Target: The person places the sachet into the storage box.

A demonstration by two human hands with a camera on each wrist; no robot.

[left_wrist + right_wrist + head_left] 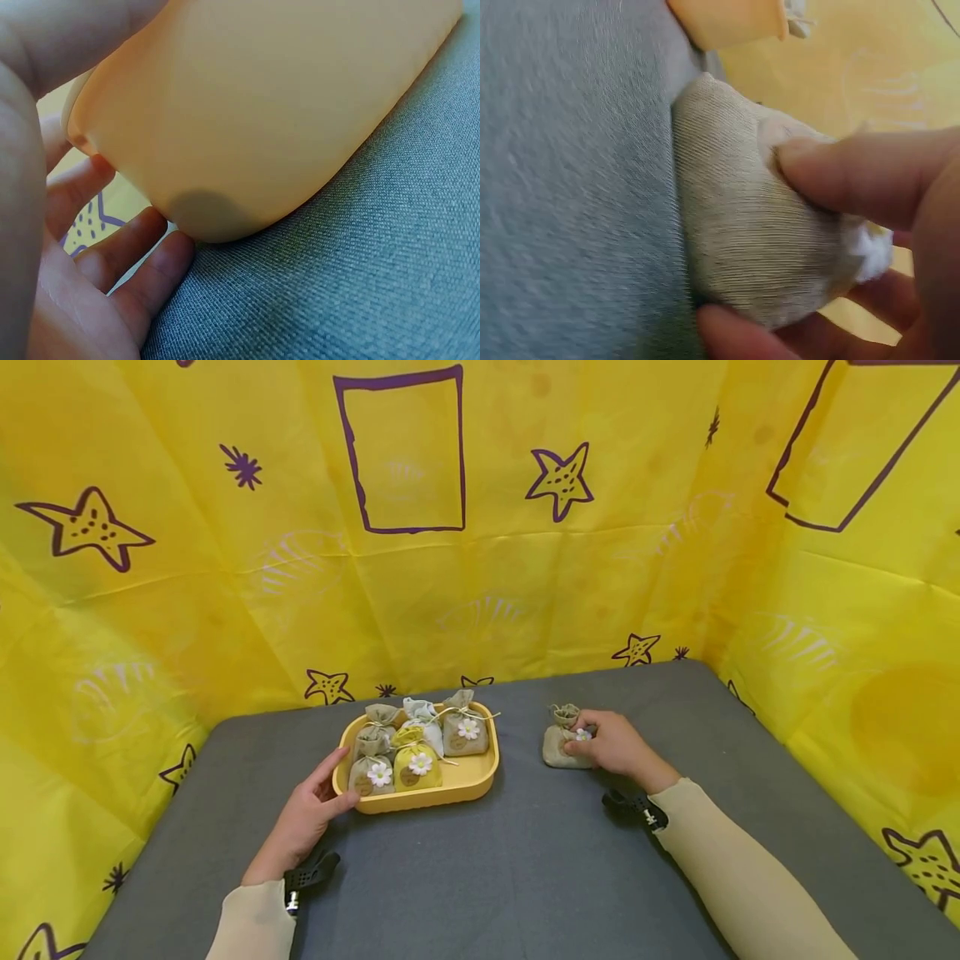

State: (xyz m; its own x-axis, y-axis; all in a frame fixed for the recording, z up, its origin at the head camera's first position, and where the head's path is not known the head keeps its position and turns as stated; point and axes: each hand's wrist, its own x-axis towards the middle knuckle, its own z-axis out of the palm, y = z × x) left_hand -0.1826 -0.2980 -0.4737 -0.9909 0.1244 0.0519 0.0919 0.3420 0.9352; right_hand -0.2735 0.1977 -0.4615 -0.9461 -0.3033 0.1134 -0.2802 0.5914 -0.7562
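On the right, my right hand (611, 743) grips a greenish-beige drawstring pouch (558, 747) with a white flower, thumb across its front. The right wrist view shows the pouch's woven cloth (735, 187) up close, its base right at the tabletop and fingers around its side. My left hand (307, 814) holds the left end of a yellow tray (442, 795), thumb by the front rim. Its fingertips meet the smooth tray wall (262, 112) in the left wrist view. Inside the tray stand several tied pouches, among them a yellow pouch (416, 764), a pale blue pouch (423, 720) and a grey-brown pouch (463, 731).
A dark grey cloth (480, 877) covers the table. Yellow fabric (495, 568) with starfish drawings hangs behind and at both sides, close to the table's edges. Bare tray floor (472, 768) shows at the tray's front right.
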